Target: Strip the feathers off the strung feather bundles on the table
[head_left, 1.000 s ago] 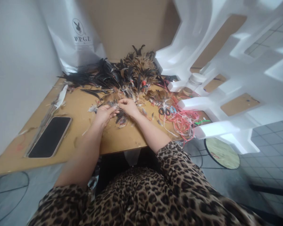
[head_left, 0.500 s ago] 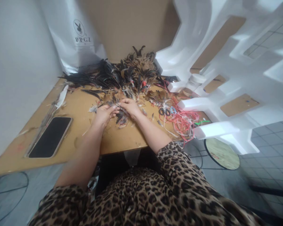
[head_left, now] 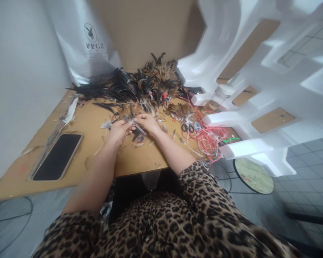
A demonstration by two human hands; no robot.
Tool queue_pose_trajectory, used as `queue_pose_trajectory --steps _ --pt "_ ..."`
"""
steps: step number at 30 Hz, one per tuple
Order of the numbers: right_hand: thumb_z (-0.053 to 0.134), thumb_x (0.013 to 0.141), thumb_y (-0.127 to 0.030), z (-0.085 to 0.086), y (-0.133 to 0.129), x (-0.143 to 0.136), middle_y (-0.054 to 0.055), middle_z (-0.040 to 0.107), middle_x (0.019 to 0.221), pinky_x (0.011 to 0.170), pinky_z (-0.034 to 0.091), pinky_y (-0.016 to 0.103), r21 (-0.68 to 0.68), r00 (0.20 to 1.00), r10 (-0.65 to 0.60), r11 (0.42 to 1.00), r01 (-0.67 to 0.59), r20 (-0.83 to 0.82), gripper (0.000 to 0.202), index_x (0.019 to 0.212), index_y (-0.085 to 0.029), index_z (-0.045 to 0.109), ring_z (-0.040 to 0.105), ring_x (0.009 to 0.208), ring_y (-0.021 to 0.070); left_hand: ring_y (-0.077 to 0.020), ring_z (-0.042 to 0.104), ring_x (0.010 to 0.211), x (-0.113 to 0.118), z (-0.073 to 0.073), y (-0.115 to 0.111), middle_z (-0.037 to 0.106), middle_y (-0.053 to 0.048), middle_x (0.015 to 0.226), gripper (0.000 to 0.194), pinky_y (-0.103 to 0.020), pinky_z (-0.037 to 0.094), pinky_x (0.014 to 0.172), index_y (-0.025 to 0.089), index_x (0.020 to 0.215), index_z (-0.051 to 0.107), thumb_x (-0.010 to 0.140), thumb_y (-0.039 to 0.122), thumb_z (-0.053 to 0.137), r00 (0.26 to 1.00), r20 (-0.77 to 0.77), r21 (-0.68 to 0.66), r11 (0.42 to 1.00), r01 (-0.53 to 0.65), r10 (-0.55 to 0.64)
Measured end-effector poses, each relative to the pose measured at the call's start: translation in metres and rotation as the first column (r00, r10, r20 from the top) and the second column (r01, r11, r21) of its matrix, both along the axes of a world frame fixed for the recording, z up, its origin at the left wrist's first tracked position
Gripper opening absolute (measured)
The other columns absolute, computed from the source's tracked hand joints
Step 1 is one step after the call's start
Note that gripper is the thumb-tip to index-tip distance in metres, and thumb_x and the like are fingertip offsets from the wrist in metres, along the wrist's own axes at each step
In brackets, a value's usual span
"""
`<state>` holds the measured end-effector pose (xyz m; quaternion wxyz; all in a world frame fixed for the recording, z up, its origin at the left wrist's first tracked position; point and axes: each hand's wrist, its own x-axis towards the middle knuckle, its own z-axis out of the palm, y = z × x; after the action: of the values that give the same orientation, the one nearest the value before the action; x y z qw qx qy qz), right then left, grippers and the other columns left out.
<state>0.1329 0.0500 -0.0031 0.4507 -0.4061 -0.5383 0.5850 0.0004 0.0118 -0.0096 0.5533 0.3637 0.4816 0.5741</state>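
Observation:
Both my hands meet over the table, fingers pinched around a small bunch of brown and grey feathers [head_left: 129, 111]. My left hand [head_left: 118, 131] is closed on the bunch from the left, near its quill ends. From the right, my right hand [head_left: 147, 123] pinches at the same spot; pale quills or strands run between the fingers, too fine to tell apart. Just beneath the hands lie loose dark feathers [head_left: 139, 135]. Beyond them spreads a large heap of black feathers [head_left: 121, 86] and tied brown feathers [head_left: 164, 75].
A phone [head_left: 57, 157] lies at the left. To the right are scissors [head_left: 187, 127], tangled pink string [head_left: 211, 139] and a white-lidded jar [head_left: 224, 91]. White foam packing [head_left: 244, 147] overhangs the right side. A silvery bag [head_left: 88, 61] stands at the back.
My right hand's fingers have shifted slightly at the quill ends, and a pale strand shows more clearly below them. Everything else has stayed put.

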Motion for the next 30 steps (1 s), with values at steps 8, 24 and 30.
queue_pose_trajectory --steps 8,24,30 --pt "0.066 0.063 -0.037 0.0024 -0.0015 0.0013 -0.008 0.045 0.046 0.044 0.026 0.017 0.004 1.0 0.001 1.0 -0.001 -0.013 0.025 0.068 -0.014 0.057 0.033 0.041 0.0033 -0.0086 0.061 0.054 -0.0025 -0.0043 0.0024 0.067 -0.006 0.07 0.017 -0.014 0.043 0.044 0.009 0.074 0.063 0.062 0.019 0.07 0.999 0.03 0.028 1.0 -0.013 0.012" --pt "0.069 0.061 -0.037 -0.0021 0.0009 -0.0019 -0.003 0.06 0.063 0.061 0.042 0.02 0.033 0.997 -0.011 0.999 0.014 -0.071 0.027 0.072 -0.014 0.06 0.051 0.057 0.0068 -0.0089 0.062 0.054 0.0024 0.0028 -0.0023 0.067 -0.007 0.069 0.015 -0.013 0.043 0.043 0.008 0.074 0.063 0.064 0.018 0.069 1.0 0.028 0.007 1.0 0.005 -0.005" --pt "0.068 0.061 -0.035 -0.0058 0.0028 -0.0021 -0.003 0.06 0.067 0.064 0.042 0.021 0.085 0.999 -0.009 0.996 0.013 -0.045 0.026 0.073 -0.014 0.061 0.051 0.06 0.0069 -0.0076 0.06 0.053 0.0034 0.0024 -0.0023 0.066 -0.006 0.064 0.013 -0.013 0.043 0.045 0.008 0.069 0.062 0.064 0.017 0.069 1.0 0.002 -0.016 1.0 0.011 -0.011"
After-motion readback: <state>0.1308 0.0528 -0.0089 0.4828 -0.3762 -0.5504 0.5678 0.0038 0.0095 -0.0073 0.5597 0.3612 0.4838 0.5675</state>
